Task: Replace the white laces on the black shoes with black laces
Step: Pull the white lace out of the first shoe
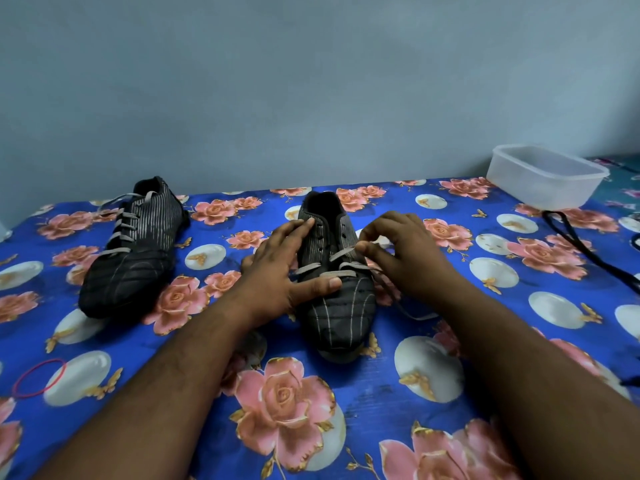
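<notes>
Two black striped shoes lie on the flowered blue cloth. The near shoe point(337, 306) points its toe at me; its upper eyelets are bare and a white lace point(341, 273) still crosses the lower ones. My left hand point(277, 271) rests flat on the shoe's left side, thumb pressed across the vamp. My right hand point(398, 251) pinches the white lace at the shoe's right side. A loose end of the lace trails over the cloth under my right wrist. The far shoe point(135, 251) at the left is fully laced in white. Black laces point(575, 237) lie at the right.
A translucent plastic box point(543, 174) stands at the back right, beside the black laces. A red rubber band point(38, 377) lies near the left front. A plain grey-blue wall closes off the back of the cloth-covered surface point(381, 375).
</notes>
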Motion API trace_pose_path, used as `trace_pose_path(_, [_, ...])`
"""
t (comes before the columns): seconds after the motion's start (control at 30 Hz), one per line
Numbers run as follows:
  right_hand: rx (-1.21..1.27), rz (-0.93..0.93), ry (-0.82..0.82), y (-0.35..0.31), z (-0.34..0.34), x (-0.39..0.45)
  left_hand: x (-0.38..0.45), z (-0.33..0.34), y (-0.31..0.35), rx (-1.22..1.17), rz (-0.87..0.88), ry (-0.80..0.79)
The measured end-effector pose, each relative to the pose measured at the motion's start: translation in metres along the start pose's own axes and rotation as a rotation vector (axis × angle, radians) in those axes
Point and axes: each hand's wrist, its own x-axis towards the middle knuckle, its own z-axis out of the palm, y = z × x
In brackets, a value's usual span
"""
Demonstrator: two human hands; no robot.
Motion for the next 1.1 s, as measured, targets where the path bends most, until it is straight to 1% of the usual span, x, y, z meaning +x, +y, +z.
trace_pose_path(0.2, [-0.057,0.324,0.146,0.04,-0.023,0.006,-0.001,-0.001,0.001,0.009,0.003,-0.006])
trace_pose_path(0.27, [-0.059,0.367,0.143,0.041,-0.025,0.006,-0.002,-0.002,0.001,0.015,0.003,-0.005])
trace_pose_path(0.33, [-0.076,0.32,0.105,0.033,-0.023,0.004,-0.002,-0.002,0.001,0.023,-0.001,-0.009])
trace_pose_path(0.4, [-0.014,0.172,0.048,0.019,-0.023,0.001,-0.002,-0.002,0.001,0.027,-0.004,-0.01])
trace_pose_path(0.47, [0.075,0.031,-0.081,0.008,-0.025,-0.001,-0.002,-0.003,0.001,0.029,-0.001,-0.009])
trace_pose_path(0.53, [0.084,-0.081,-0.21,0.005,-0.026,-0.002,-0.003,-0.003,0.002,0.035,0.009,0.0])
trace_pose_path(0.57, [0.075,-0.115,-0.246,0.005,-0.026,-0.003,-0.003,-0.003,0.002,0.034,0.021,0.007])
trace_pose_path(0.63, [0.063,-0.146,-0.261,0.007,-0.026,-0.003,-0.003,-0.003,0.003,0.015,0.063,0.03])
trace_pose_path(0.7, [0.06,-0.158,-0.212,0.007,-0.025,-0.002,-0.003,-0.004,0.004,-0.006,0.12,0.062])
trace_pose_path(0.83, [-0.018,-0.093,0.075,-0.007,-0.009,-0.001,-0.003,0.001,0.008,0.034,0.248,0.149])
trace_pose_path(0.9, [-0.095,-0.072,0.155,-0.016,0.001,-0.001,-0.002,0.003,0.01,0.089,0.289,0.184])
trace_pose_path(1.03, [-0.185,-0.024,0.161,-0.024,0.014,0.001,-0.001,0.005,0.016,0.212,0.28,0.218])
trace_pose_path(1.1, [-0.134,0.003,0.119,-0.024,0.015,0.001,0.0,0.006,0.017,0.243,0.253,0.197])
